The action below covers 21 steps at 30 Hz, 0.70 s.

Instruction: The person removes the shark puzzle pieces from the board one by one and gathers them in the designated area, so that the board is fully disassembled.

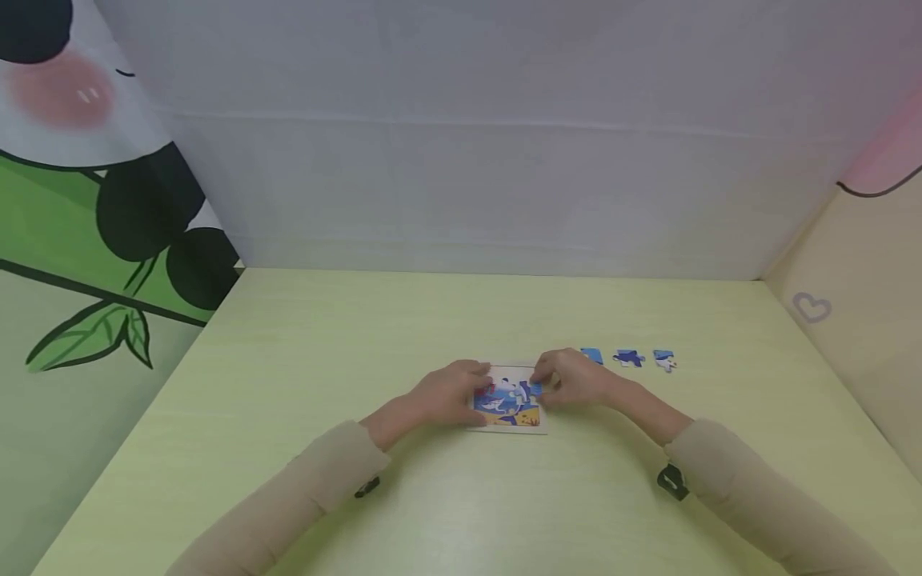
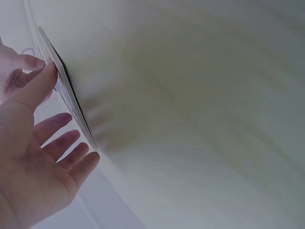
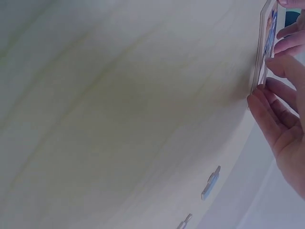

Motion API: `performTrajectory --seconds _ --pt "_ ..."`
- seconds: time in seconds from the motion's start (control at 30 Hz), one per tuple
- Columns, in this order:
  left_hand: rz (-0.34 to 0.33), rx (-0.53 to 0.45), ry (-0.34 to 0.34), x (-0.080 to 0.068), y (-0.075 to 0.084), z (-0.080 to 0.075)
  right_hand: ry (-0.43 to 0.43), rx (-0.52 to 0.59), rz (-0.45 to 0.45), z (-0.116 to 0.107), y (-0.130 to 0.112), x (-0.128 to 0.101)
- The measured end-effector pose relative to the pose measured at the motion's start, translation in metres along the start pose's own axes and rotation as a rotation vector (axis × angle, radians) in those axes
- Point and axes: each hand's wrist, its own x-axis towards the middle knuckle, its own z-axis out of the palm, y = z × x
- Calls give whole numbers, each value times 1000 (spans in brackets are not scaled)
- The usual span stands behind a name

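A small jigsaw puzzle board [image 1: 513, 430] with a pale frame lies on the table, its sea picture in blue, white and orange partly filled with pieces. My left hand [image 1: 452, 394] rests along the board's left side, fingers spread and thumb near the lower corner. At the right side, my right hand [image 1: 576, 378] pinches a blue puzzle piece [image 1: 535, 388] over the picture, largely covered by the fingertips. The left wrist view shows the board [image 2: 71, 98] edge-on beside the thumb. In the right wrist view, the right fingers [image 3: 267, 114] touch the board's edge.
To the right behind the right hand lie loose puzzle pieces: a blue one [image 1: 592, 355], partly hidden, a dark blue one [image 1: 629, 358] and a blue-white one [image 1: 665, 360]. A pale wall [image 1: 504, 192] rises at the table's back, with printed panels at both sides.
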Motion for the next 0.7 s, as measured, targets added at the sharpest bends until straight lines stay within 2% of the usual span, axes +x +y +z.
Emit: performTrajectory --seconds 0.2,0.5,0.7 --pt "-55 -28 -6 -8 -5 -3 14 -24 -11 -1 -1 -2" --pt "-61 -43 7 -15 -8 -2 51 -50 22 -17 -4 -16" --pt "-67 -51 7 -18 -8 -1 91 -48 26 -23 6 -31"
